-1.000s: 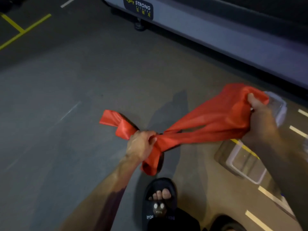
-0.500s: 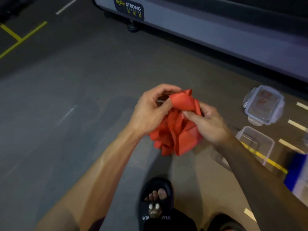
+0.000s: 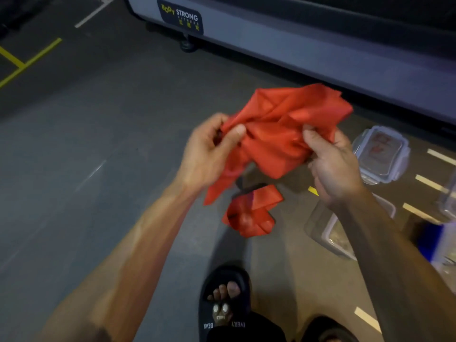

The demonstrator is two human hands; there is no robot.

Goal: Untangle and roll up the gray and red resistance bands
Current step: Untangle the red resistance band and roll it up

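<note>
Both hands are pinching the red band (image 3: pixel 278 134) at chest height, the left hand (image 3: pixel 209 154) at its left edge, the right hand (image 3: pixel 330 164) at its right. Bunched together half a second ago, it is now loosening, one end (image 3: pixel 249 213) dangling free; rolling can start soon.

Crumpled red band (image 3: pixel 278 134), tail dangling

A big gray machine (image 3: pixel 320 53) with a "BODY STRONG" label (image 3: pixel 181 17) sits at twelve o'clock. A clear box lid (image 3: pixel 381 154) lies on the floor (image 3: pixel 74 169) at three o'clock, near an open clear box (image 3: pixel 330 233). A black slipper (image 3: pixel 222 304) is at six o'clock.
</note>
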